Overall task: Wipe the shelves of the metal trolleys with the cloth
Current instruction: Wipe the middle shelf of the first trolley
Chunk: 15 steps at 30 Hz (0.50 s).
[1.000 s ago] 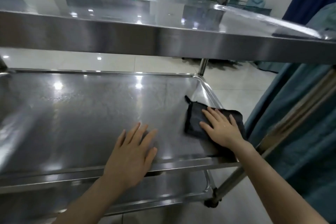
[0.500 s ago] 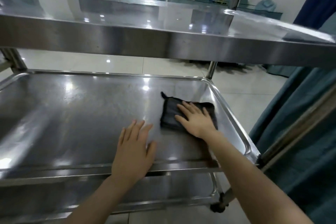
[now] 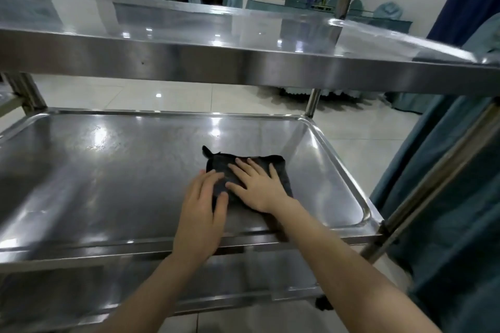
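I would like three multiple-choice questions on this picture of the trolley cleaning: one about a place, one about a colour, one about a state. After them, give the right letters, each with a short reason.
1. On which shelf of the shiny steel trolley does the folded square cloth lie?
A) top shelf
B) middle shelf
C) bottom shelf

2. What colour is the cloth?
A) white
B) dark, nearly black
C) yellow

3. How does the right hand lie?
A) flat on the cloth, fingers straight
B) clenched in a fist
C) gripping the trolley handle

Answers:
1 B: the cloth lies on the tray-like middle shelf, towards its right end.
2 B: it looks nearly black against the bright metal.
3 A: the right hand presses flat on the cloth, beside the left hand, whose fingers also rest on it.
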Motion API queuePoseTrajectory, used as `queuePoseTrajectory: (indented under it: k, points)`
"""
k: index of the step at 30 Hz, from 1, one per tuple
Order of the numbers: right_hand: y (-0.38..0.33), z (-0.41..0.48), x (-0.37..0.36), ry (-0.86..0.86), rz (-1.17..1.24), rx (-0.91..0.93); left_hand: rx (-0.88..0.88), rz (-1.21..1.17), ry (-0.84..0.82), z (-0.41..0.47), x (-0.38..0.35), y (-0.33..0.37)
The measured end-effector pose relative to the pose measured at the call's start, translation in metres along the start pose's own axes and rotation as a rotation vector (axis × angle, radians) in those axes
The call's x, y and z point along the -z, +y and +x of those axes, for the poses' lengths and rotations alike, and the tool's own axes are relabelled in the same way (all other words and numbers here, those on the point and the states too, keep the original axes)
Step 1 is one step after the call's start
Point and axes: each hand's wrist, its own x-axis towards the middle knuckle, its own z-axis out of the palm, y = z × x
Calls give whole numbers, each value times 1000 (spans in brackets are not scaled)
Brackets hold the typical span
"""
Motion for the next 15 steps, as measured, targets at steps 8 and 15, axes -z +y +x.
queuePoseTrajectory:
  k: [8,15]
  points:
    - [134,-109,27,-25,-32,-556,-167,402,-419,-3,82,-49]
    - [-10,-52,-5,-12,23,-319,-145,677,-372,-24,114,-95]
